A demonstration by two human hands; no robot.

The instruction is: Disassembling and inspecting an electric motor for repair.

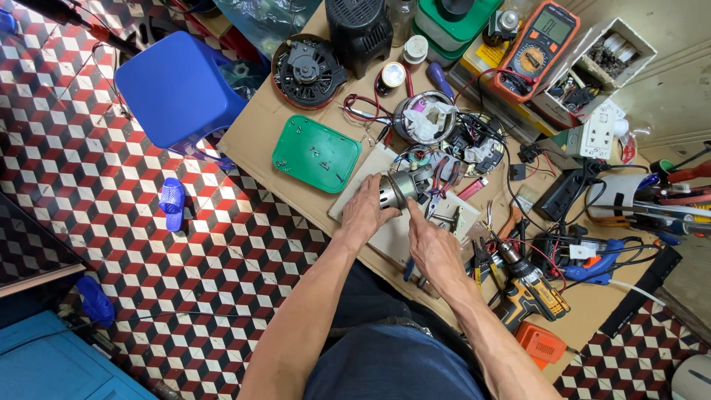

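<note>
Left hand (364, 211), right hand (432, 248) side by side, fingers curled.

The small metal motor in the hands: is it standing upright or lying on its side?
On its side: the motor lies with its axis along the board, its slotted end facing left.

The motor (400, 187) sits between the left hand (364, 211) and the right hand (433, 248), on a flat board (385, 235) lying on the table (255, 130). Beyond the left hand lies a flat cover plate (316, 153), and farther behind it a round fan housing (306, 71), with a stool (176, 89) on the floor (185, 281) to their left. Right of the right hand lie a drill (529, 290) and a glue gun (598, 268), and far behind them a multimeter (536, 47).
</note>
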